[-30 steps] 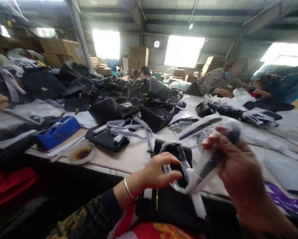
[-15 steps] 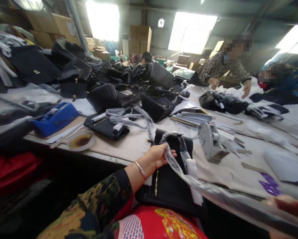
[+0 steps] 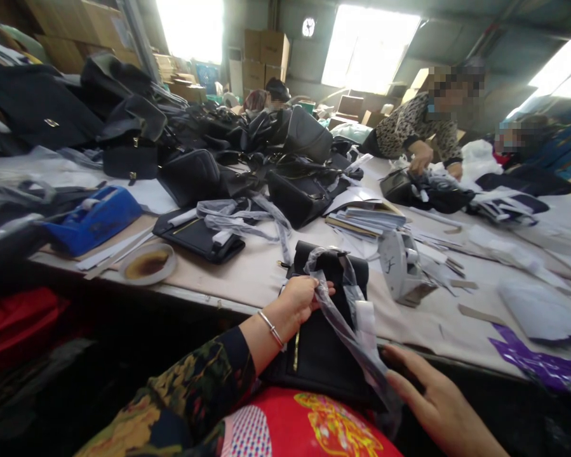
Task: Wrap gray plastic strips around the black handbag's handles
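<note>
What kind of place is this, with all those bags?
Most likely a handbag workshop or packing floor: black handbags heaped along a long worktable, cardboard boxes stacked behind, and co-workers handling bags.

**Both hands low in the frame, left pinching, right flat**

Your left hand [image 3: 300, 298] sits just below the centre of the frame, the forearm rising from the lower left in a dark flower-print sleeve, with a thin metal bangle on the wrist. Its fingers curl inward, thumb and fingertips pinched together, knuckles toward you. Your right hand [image 3: 423, 395] enters from the lower right corner, palm down and bare to the wrist. Its fingers lie spread and nearly straight, pointing toward the upper left, well apart from the left hand.
</note>
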`<state>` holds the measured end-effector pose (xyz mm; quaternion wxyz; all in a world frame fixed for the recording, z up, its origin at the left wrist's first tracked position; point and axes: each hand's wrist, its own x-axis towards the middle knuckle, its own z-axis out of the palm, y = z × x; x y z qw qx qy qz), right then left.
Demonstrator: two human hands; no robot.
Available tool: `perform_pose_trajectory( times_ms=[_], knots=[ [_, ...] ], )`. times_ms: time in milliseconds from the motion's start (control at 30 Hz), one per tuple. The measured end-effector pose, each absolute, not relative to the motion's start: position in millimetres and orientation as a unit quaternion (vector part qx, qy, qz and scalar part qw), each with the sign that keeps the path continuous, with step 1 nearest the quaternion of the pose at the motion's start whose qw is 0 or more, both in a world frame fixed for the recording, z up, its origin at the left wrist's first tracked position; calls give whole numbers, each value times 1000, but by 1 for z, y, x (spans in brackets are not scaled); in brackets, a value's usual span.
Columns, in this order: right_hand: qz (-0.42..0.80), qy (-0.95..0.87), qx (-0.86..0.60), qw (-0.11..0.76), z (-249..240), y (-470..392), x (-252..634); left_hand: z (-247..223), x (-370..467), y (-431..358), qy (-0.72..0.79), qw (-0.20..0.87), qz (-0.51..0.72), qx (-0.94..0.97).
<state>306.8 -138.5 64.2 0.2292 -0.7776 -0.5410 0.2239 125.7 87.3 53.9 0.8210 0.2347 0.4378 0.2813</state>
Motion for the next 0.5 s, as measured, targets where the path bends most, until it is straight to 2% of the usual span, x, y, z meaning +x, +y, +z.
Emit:
perform_pose_trajectory(
  times_ms=[100,200,400,500],
  knots=[
    [241,-575,-763,170,60,-121,289,52,124,90,429,834,273,213],
    [257,-557,-776,148,49,-126,283,52,122,91,422,844,269,191],
    [208,-556,-788,162,50,-151,292,54,119,89,396,873,241,152],
    [286,-512,-782,213,73,-154,291,51,118,84,379,889,219,135]
  ],
)
